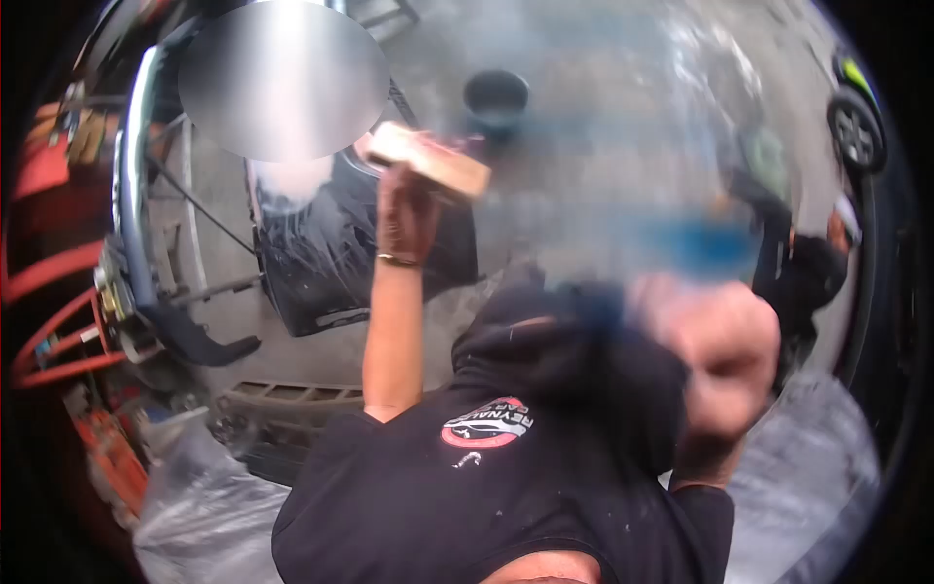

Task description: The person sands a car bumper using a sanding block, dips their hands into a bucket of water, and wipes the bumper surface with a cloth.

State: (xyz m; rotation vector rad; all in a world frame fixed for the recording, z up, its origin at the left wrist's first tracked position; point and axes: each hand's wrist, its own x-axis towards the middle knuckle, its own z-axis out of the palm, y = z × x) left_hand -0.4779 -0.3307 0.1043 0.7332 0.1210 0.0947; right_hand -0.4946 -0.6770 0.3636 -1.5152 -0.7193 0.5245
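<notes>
My left hand (407, 209), with a band at the wrist, is raised and closed around a pale tan and white rectangular block (433, 161); its exact kind is blurred. Just behind that hand stands a black car body panel (360, 263), wet-looking and marked with whitish streaks. My right hand (715, 336) is smeared by motion in front of my chest, so its fingers do not show clearly. Close to it is a blurred blue shape (696, 243); I cannot tell whether the hand touches it.
A black bucket (496, 97) stands on the grey floor. Another person (808, 263) in dark clothes is at the right, near a car wheel (856, 131). Red metal racks (58, 273) and a long bumper-like part (131, 185) line the left. Plastic sheeting (233, 496) lies lower left.
</notes>
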